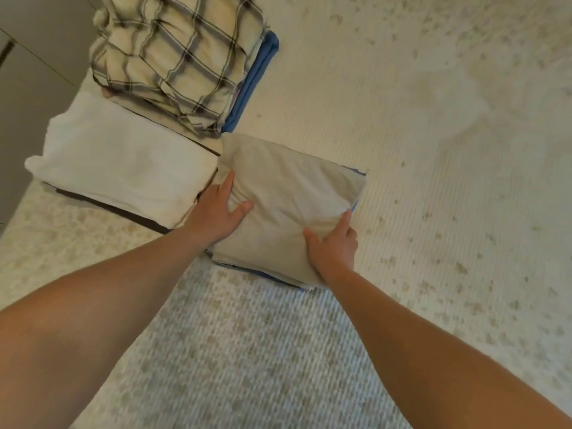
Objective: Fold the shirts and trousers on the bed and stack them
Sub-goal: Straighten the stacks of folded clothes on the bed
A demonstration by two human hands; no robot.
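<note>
From the head camera, looking down over my two bare forearms at the bed [433, 150], which has a pale cover with fine ribs and faint brownish specks.

My left hand [216, 212] is on the left edge of a folded beige garment [288, 193]. The thumb lies on top of the cloth, one finger stretches along the edge, and the rest curl round the side, so I hold that edge. The fabric puckers into small creases at the thumb.

My right hand [332, 246] holds the near right corner of the same garment. The thumb is on top, the forefinger points up along the right edge, and the other fingers are tucked under, where I cannot see them.

The beige garment sits on top of a small stack in the middle of the bed. Thin blue edges [360, 173] of something folded show beneath it at the right and along the near side.

Just left of it, touching or nearly so, lies a folded white garment [123, 162] on a darker layer whose edge [123, 210] peeks out below.

Behind these is a rumpled checked shirt [173, 57], cream with dark lines, on a folded blue piece [257, 78].

At the far left, a grey floor [34, 72] shows past the bed's edge.
</note>
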